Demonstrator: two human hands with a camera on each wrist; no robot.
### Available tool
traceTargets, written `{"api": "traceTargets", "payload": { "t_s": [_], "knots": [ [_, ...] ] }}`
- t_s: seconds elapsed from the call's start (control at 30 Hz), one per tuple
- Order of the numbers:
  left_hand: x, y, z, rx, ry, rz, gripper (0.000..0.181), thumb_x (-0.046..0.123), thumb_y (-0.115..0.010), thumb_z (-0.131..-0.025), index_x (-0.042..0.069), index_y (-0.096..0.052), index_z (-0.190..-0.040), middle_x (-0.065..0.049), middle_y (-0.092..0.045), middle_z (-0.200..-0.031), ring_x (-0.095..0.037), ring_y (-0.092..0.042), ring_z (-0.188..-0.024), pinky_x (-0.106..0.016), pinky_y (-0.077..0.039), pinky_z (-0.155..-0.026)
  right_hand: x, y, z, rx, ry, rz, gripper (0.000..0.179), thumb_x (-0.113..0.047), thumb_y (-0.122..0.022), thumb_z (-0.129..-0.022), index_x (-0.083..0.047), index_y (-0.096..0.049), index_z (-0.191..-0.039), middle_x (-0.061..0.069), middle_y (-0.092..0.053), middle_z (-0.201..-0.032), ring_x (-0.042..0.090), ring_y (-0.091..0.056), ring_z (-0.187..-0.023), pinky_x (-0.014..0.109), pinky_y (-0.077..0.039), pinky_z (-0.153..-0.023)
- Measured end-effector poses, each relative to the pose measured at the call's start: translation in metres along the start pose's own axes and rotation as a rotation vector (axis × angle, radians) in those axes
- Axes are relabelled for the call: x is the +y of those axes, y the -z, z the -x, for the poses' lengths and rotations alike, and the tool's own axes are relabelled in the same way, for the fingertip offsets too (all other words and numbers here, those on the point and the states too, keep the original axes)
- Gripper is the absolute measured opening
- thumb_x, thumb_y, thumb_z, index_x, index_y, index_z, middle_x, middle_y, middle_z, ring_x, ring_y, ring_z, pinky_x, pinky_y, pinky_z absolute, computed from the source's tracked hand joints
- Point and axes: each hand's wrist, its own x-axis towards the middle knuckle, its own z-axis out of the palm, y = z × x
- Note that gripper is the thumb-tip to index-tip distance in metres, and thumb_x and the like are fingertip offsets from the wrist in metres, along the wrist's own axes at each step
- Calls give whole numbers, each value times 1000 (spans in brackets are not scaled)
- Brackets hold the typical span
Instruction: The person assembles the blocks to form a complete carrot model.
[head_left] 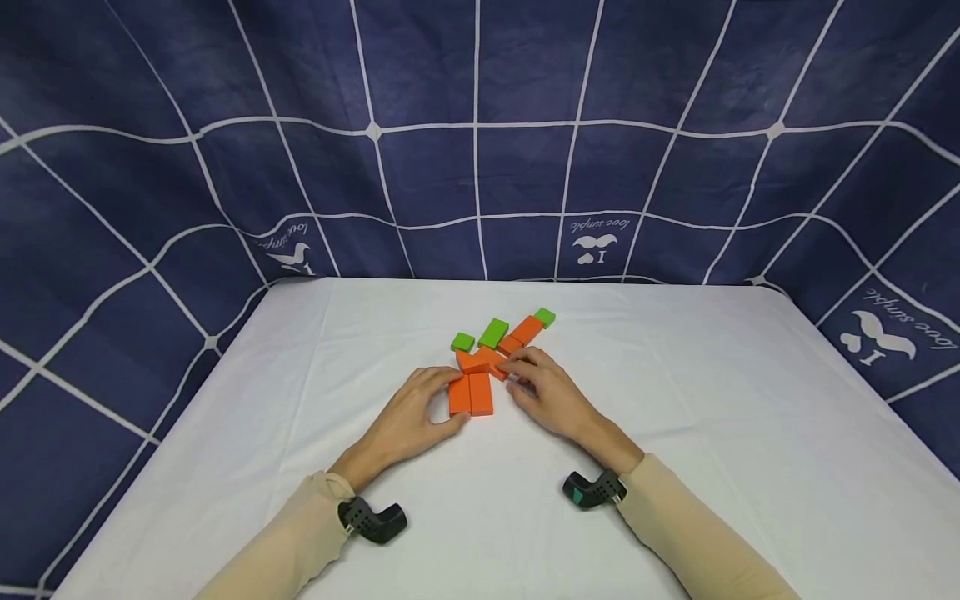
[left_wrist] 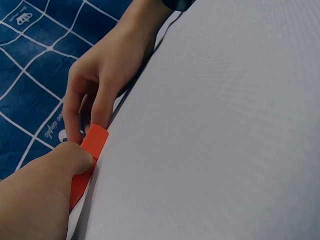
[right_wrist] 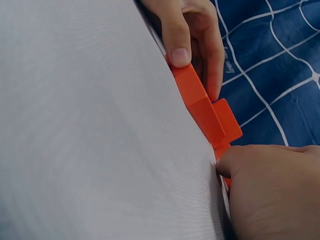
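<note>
Several flat orange and green blocks lie in a joined group on a white-covered table. My left hand (head_left: pixel 412 414) spans the left of two upright orange blocks (head_left: pixel 460 397), thumb at its near end and fingers at its far end. The other upright orange block (head_left: pixel 482 396) lies against it. Above them is a wedge-like orange block (head_left: pixel 471 362). My right hand (head_left: pixel 551 396) pinches a slanted orange block (head_left: pixel 491 360) beside that wedge; its fingertips partly cover the block. In the right wrist view, the left thumb presses the end of an orange block (right_wrist: pixel 190 85).
A small orange block (head_left: pixel 510 345), a longer orange block (head_left: pixel 527 330) and a green block (head_left: pixel 545 317) run diagonally toward the far right. Two more green blocks, one longer (head_left: pixel 493 333) and one small (head_left: pixel 462 342), lie at the group's far side. A dark blue checked cloth (head_left: pixel 427 175) hangs behind.
</note>
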Motion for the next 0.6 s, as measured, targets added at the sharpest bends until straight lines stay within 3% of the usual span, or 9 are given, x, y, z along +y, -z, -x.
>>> {"api": "traceTargets", "payload": {
  "t_s": [0.27,0.5,0.6],
  "knots": [
    [0,-1,1,-3,6,-2,61,36,-79,-89,8,-62,-140,-5,-61,-142,-23,-54,-132,-44,-44,-116,-1,0,0,10,-20,-4,21,-12,-74,-95,-7,-74,-115,9,-63,-130,18,-62,-102,32,-59,-86],
    [-1,-1,0,-6,-8,-11,61,37,-78,-90,7,-61,-140,-6,-61,-142,-24,-54,-132,-44,-44,-116,0,-1,0,-37,-38,-53,18,-16,-77,-93,-11,-72,-109,9,-61,-145,10,-59,-80,23,-53,-73],
    [-1,-1,0,-7,-9,-13,61,37,-78,-90,7,-61,-141,-6,-61,-143,-24,-54,-132,-44,-44,-116,-1,-1,0,-61,-39,-68,17,-13,-76,-92,-12,-70,-107,10,-57,-151,8,-57,-78,22,-52,-72]
  ]
}}
